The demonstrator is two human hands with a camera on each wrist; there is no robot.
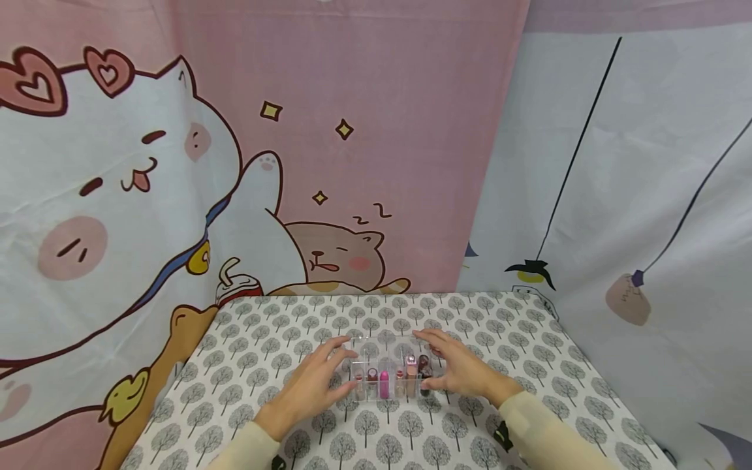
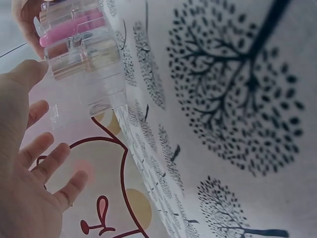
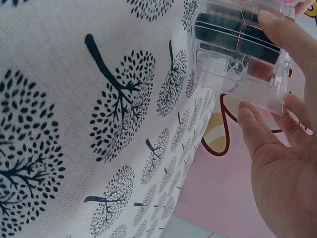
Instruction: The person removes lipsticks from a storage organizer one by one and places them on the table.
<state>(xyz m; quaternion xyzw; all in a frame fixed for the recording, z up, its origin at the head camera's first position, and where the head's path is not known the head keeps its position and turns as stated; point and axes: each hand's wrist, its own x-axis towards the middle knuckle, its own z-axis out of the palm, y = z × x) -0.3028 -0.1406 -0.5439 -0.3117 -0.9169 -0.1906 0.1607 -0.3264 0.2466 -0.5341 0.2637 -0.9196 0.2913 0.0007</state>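
A clear plastic lipstick organizer (image 1: 371,346) stands on the table, with a row of several lipsticks in its front compartments. One is bright pink (image 1: 384,385); at the right end sits a dark tube (image 3: 218,30). My left hand (image 1: 314,378) is at the organizer's left side, fingers spread and its thumb tip by the near corner; whether it touches cannot be told. My right hand (image 1: 464,367) spans the right side: the thumb (image 3: 277,29) rests on the near edge and the fingers reach toward the back corner. Neither palm meets the organizer.
A white cloth with grey tree prints (image 1: 258,385) covers the table. Behind it hangs a pink curtain (image 1: 399,130) with cartoon cats, and to the right a pale one (image 1: 664,163) with printed lamps. Small dark objects (image 1: 502,436) lie near both forearms.
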